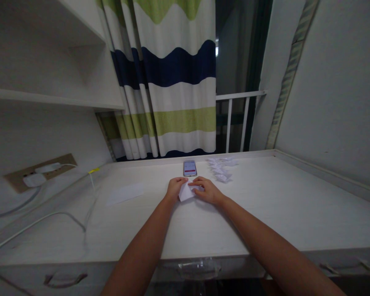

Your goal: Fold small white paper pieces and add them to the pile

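Observation:
A small white folded paper (185,193) lies on the white desk (265,205) between both hands. My left hand (174,187) pinches its left side with curled fingers. My right hand (207,190) presses down on its right side, fingers closed over the fold. Just behind the hands a phone (190,167) lies flat with its screen lit. To the right of the phone sits a pile of several small folded white papers (221,167).
A flat white sheet (125,193) lies left of the hands. White cables (49,216) run from a wall socket (38,172) across the desk's left part. A striped curtain (172,82) hangs behind; shelves (49,98) are at left, a wall at right. Drawer handles (64,279) sit below the front edge.

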Demonstrator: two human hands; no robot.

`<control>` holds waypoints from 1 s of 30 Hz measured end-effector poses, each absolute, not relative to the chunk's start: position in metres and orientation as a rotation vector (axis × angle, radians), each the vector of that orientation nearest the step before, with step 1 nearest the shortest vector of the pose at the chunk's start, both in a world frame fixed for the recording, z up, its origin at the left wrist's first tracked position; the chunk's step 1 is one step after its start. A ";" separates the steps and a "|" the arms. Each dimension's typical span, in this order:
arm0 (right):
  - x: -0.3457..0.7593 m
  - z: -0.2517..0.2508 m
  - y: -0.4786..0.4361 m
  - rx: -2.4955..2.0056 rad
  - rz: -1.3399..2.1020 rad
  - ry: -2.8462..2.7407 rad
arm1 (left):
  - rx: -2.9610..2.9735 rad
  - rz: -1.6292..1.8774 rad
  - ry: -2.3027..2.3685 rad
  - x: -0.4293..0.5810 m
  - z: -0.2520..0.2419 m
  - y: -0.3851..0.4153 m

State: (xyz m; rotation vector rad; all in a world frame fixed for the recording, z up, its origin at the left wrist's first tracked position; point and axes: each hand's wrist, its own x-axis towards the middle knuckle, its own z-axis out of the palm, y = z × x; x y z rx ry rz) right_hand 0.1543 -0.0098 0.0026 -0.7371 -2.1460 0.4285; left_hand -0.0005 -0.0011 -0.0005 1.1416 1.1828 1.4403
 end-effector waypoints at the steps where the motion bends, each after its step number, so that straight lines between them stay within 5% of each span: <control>1: 0.154 0.002 -0.009 -0.729 0.499 -2.102 | 1.213 1.470 1.208 -0.001 0.000 0.000; 10: 0.153 -0.012 0.012 -0.857 1.060 -1.690 | 1.578 1.505 1.260 0.005 0.010 -0.007; 19: 0.154 -0.006 0.014 -0.827 1.105 -1.479 | 1.144 1.481 1.031 0.007 0.006 -0.005; 30: 0.154 -0.009 0.015 -0.835 1.030 -1.532 | 1.328 1.350 1.246 0.007 -0.001 -0.004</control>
